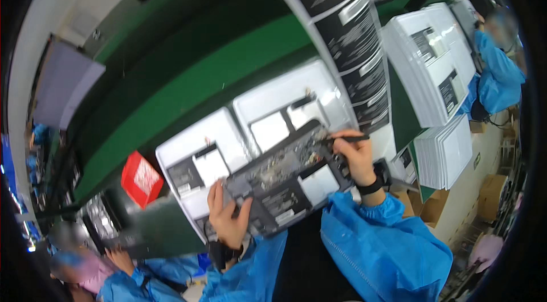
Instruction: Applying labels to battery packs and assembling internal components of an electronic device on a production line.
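Observation:
An opened laptop chassis [279, 166] lies tilted in front of me, its circuit board and black battery [277, 204] exposed. A white patch [319, 185] sits on the battery's right part. At the chassis's left end, my left hand [228, 219] rests with thumb and fingers apart, touching the edge and surface. My right hand [358, 157] is closed around a slim black pen-like tool [354, 138] over the upper right corner of the board. The tool's tip is too blurred to make out. Black bands circle both wrists.
White foam trays [196, 125] with black-and-white parts lie behind the chassis. A red box-like item [141, 179] is at left on the green bench. Black label-covered sheets [356, 46] run beyond, and stacked white trays [424, 68] stand at right. Co-workers in blue sit either side.

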`<move>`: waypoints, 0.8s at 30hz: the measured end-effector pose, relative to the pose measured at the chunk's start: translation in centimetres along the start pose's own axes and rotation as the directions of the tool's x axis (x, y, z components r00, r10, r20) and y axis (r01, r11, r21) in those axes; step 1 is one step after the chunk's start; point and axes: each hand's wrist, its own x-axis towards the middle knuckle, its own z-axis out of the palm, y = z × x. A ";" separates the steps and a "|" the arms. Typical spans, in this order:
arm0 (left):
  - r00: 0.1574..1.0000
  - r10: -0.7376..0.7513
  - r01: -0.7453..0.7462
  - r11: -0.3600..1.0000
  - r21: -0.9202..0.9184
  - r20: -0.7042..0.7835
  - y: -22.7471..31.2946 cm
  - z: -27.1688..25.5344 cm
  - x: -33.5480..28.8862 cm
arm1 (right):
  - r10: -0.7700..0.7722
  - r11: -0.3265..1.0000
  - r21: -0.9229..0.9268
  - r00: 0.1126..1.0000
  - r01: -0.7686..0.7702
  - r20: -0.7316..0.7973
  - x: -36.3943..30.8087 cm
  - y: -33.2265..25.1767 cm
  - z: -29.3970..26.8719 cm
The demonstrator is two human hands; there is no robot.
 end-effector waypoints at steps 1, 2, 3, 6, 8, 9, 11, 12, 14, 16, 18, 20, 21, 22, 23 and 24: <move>1.000 -0.003 0.003 1.000 -0.014 -0.011 0.2 -0.2 0.2 | 0.005 0.995 0.101 1.000 -0.005 -0.004 0.5 0.9 -0.2; 0.999 -0.048 0.048 0.992 -0.118 -0.001 -0.1 0.1 0.1 | 0.006 0.980 0.201 1.000 -0.003 -0.015 0.9 1.3 -0.5; 0.980 -0.191 0.197 0.906 -0.374 0.053 0.7 0.3 -0.1 | 0.010 0.963 0.269 0.999 0.003 -0.049 0.8 0.9 0.0; 0.962 -0.272 0.218 0.824 -0.523 -0.028 1.3 2.9 -0.2 | -0.038 0.917 0.393 0.996 0.067 -0.080 0.9 -0.5 1.4; 0.971 -0.236 0.184 0.819 -0.543 -0.027 1.2 3.5 3.1 | -0.132 0.888 0.429 0.985 0.168 -0.113 1.6 -1.1 1.2; 0.954 -0.297 0.235 0.679 -0.696 0.032 0.7 3.9 4.6 | -0.155 0.881 0.433 0.982 0.188 -0.112 1.9 -1.5 0.9; 0.921 -0.341 0.335 0.455 -0.825 0.186 1.0 2.2 8.4 | -0.213 0.864 0.428 0.962 0.266 -0.168 2.1 -2.0 0.6; 0.924 -0.345 0.309 0.411 -0.857 0.167 -0.6 2.4 10.4 | -0.254 0.911 0.294 0.955 0.290 -0.153 2.3 -2.3 -0.3; 0.911 -0.378 0.309 0.358 -0.881 0.165 -2.9 2.0 14.7 | -0.261 0.956 0.079 0.941 0.283 -0.217 2.2 -2.9 -2.2; 0.880 -0.451 0.309 0.306 -0.901 0.148 -5.6 1.4 18.8 | -0.286 0.951 0.020 0.902 0.308 -0.325 2.3 -2.2 -4.5; 0.874 -0.474 0.302 0.347 -0.888 0.112 -11.8 1.2 22.8 | -0.324 0.946 -0.087 0.879 0.314 -0.351 2.3 -1.6 -7.8; 0.835 -0.525 0.298 0.185 -0.936 0.162 -15.6 1.1 25.8 | -0.331 0.944 -0.162 0.840 0.289 -0.430 1.7 -2.3 -9.6; 0.806 -0.576 0.322 0.233 -0.918 0.136 -16.4 1.0 27.1 | -0.330 0.944 -0.180 0.830 0.277 -0.449 1.4 -1.9 -10.7; 0.774 -0.624 0.346 0.281 -0.895 0.103 -17.3 1.0 28.3 | -0.341 0.940 -0.183 0.819 0.288 -0.462 1.1 -1.8 -11.5; 0.785 -0.614 0.352 0.341 -0.871 0.077 -19.3 1.4 29.4 | -0.335 0.940 -0.225 0.817 0.256 -0.470 0.6 -1.5 -12.1; 0.844 -0.536 0.368 0.568 -0.736 0.009 -20.6 1.5 30.2 | -0.328 0.938 -0.265 0.814 0.222 -0.480 0.3 -1.1 -12.5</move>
